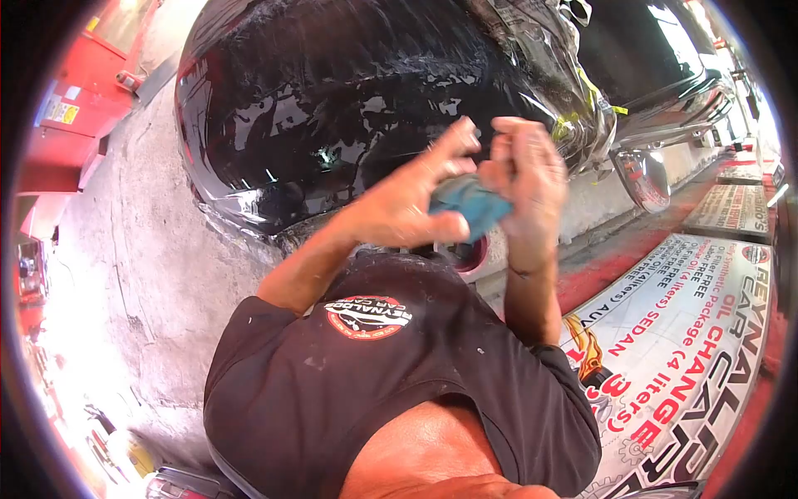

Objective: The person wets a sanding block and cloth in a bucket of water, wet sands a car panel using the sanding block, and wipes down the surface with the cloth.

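Note:
A crumpled teal cloth (472, 205) is between my two hands in front of my chest. My left hand (411, 200) curves round its left side, thumb below and fingers raised above. My right hand (532, 170) is upright beside the cloth, its fingers extended and whitish with dust; its palm is close to the cloth, but contact is unclear. Both hands are smeared by motion. Just beyond them is a glossy black car panel (332, 133), its surface streaked with pale, dusty smears.
Clear plastic sheeting (549, 75) covers part of the car to the right. A printed oil-change banner (673, 349) lies at lower right. Red equipment (83, 116) stands at upper left on the concrete floor (141, 274). A dark red round object (470, 256) shows below my hands.

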A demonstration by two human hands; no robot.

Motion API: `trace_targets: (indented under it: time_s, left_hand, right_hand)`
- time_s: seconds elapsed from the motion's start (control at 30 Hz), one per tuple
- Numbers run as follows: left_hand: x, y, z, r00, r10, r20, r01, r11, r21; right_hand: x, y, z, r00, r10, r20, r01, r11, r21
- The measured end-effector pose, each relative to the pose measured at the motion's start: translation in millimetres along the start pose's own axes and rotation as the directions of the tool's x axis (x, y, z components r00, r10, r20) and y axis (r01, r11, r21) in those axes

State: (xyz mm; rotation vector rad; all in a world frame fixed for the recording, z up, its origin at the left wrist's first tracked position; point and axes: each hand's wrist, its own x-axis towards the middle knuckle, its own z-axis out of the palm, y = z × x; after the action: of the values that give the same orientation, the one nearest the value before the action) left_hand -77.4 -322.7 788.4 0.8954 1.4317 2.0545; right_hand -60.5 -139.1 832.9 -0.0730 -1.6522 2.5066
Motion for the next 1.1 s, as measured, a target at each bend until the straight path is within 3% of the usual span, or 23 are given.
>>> trace_targets:
  time_s: [0.03,0.07,0.1,0.13,0.2,0.3,0.43,0.5,0.53,0.57,0.63,0.67,0.7,0.77,0.8,0.83,0.87,0.9,0.93,0.97,1.03,1.07,1.1]
  left_hand:
    - [5,-5,8,0.992,0.101,0.075,-0.12,0.94,0.321]
    - [4,-15,18,0.998,0.062,-0.01,-0.053,0.916,0.398]
    - [0,-27,23,0.995,0.028,-0.098,0.022,0.883,0.469]
    - [-4,-34,20,0.994,0.025,-0.111,0.03,0.881,0.473]
    - [-9,-43,14,0.957,-0.216,-0.195,0.269,0.912,0.309]
    - [-7,-46,11,0.904,-0.358,-0.235,0.41,0.882,0.231]
    - [-8,-57,1,0.898,-0.366,-0.243,0.393,0.917,0.072]
    - [-5,-48,-2,0.871,-0.398,-0.287,0.298,0.894,-0.333]
    - [-6,-33,-8,0.831,-0.46,-0.313,0.388,0.883,-0.265]
    - [-8,-27,-16,0.831,-0.455,-0.319,0.383,0.885,-0.264]
    - [-9,-22,-35,0.851,-0.506,-0.139,0.521,0.847,0.106]
    - [-10,-25,-40,0.9,-0.433,-0.049,0.428,0.856,0.289]
    - [-8,-20,-38,0.902,-0.43,-0.049,0.425,0.859,0.285]
    - [0,5,-37,0.794,-0.605,0.049,0.603,0.796,0.063]
    - [3,17,-40,0.809,-0.586,0.035,0.583,0.809,0.071]
    - [3,10,-42,0.816,-0.577,0.019,0.575,0.815,0.071]
    - [2,-6,-43,0.904,-0.425,-0.041,0.425,0.891,0.16]
    - [1,-19,-41,0.962,-0.26,-0.087,0.274,0.927,0.255]
    - [3,-26,-36,0.991,-0.018,-0.136,0.081,0.878,0.472]
    - [2,-44,-31,0.984,0.044,-0.175,0.063,0.825,0.562]
    - [-2,-62,-11,0.967,-0.092,-0.239,0.126,0.983,0.13]
    - [-7,-61,-11,0.952,-0.227,-0.205,0.261,0.953,0.155]
    - [-8,-63,-6,0.949,-0.211,-0.234,0.231,0.971,0.061]
  right_hand:
    - [7,21,0,0.997,0.068,0.021,-0.069,0.994,0.086]
    - [7,31,-1,0.997,0.078,0.027,-0.08,0.993,0.087]
    - [7,40,0,0.997,0.027,-0.075,-0.022,0.998,0.057]
    - [9,47,1,0.985,-0.03,-0.172,0.034,0.999,0.02]
    - [13,55,-4,0.985,-0.026,-0.173,0.04,0.996,0.077]
    - [13,63,-10,0.985,-0.019,-0.171,0.038,0.993,0.113]
    - [11,68,-19,0.988,-0.033,-0.148,0.021,0.996,-0.084]
    - [8,57,-29,0.942,-0.333,-0.037,0.276,0.833,-0.479]
    - [3,43,-39,0.955,-0.291,0.06,0.26,0.719,-0.645]
    - [-2,33,-41,0.954,-0.291,0.067,0.265,0.719,-0.643]
    - [-10,13,-35,0.891,-0.135,0.433,0.454,0.311,-0.835]
    - [-13,15,-36,0.905,0.038,0.424,0.363,0.448,-0.817]
    - [-15,18,-31,0.845,0.013,0.534,0.493,0.365,-0.789]
    - [-18,30,-36,0.885,0.189,0.425,0.283,0.506,-0.815]
    - [-19,31,-34,0.879,0.187,0.44,0.299,0.502,-0.811]
    - [-23,31,-31,0.931,0.121,0.344,0.218,0.574,-0.79]
    - [-23,35,-28,0.969,0.067,0.237,0.139,0.648,-0.749]
    - [-22,47,-26,0.965,0.074,0.253,0.146,0.651,-0.745]
    - [-24,63,-26,0.988,0.021,0.154,0.073,0.815,-0.575]
    - [-26,75,-25,0.999,-0.003,0.039,0.017,0.931,-0.365]
    - [-28,85,-23,0.999,0.002,0.048,0.018,0.906,-0.423]
    - [-29,91,-24,0.98,-0.16,0.119,0.199,0.758,-0.621]
    - [-29,93,-24,0.926,-0.303,0.226,0.363,0.537,-0.762]
